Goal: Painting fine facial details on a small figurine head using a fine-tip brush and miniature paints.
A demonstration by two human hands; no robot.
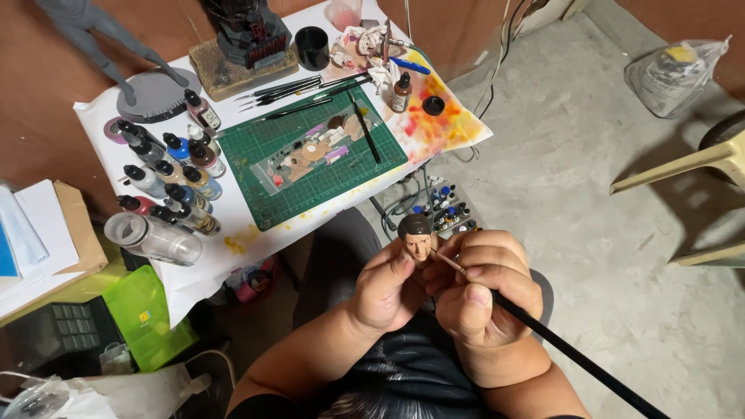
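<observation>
Fingers of the left hand (386,291) pinch a small figure head (417,235) over the lap; the right hand (485,291) is curled tight round a black paintbrush (559,341), tip touching the head's cheek. Beyond them, the table edge lies near, its green cutting mat (318,159) and paint bottles (174,182) crowded. Bare concrete floor (574,171) opens to the right.

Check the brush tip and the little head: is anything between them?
Nothing visible. The left hand holds the miniature head up, and the brush in the right hand has its tip right at the head's cheek.
</observation>
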